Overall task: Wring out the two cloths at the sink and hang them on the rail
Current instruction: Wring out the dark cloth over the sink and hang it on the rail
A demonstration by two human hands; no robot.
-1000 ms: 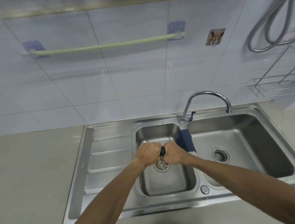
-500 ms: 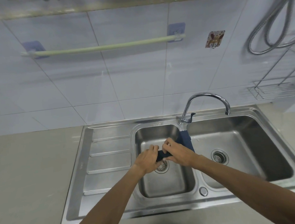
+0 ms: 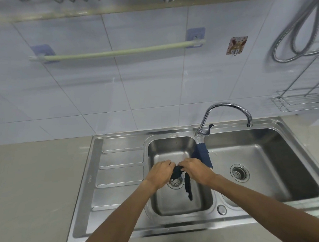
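A: Which step is in hand?

B: The first dark blue cloth is gripped between the left hand and the right hand, both closed on it over the small left basin of the steel sink; one tail is left hanging. Wringing is judged under way.

A: And the other?

B: A second blue cloth is draped over the divider between basins, below the chrome tap.

A: Next?

B: A lift to the pale green rail on the tiled wall is called for. Open room is seen above; the tap's arc is to be cleared.
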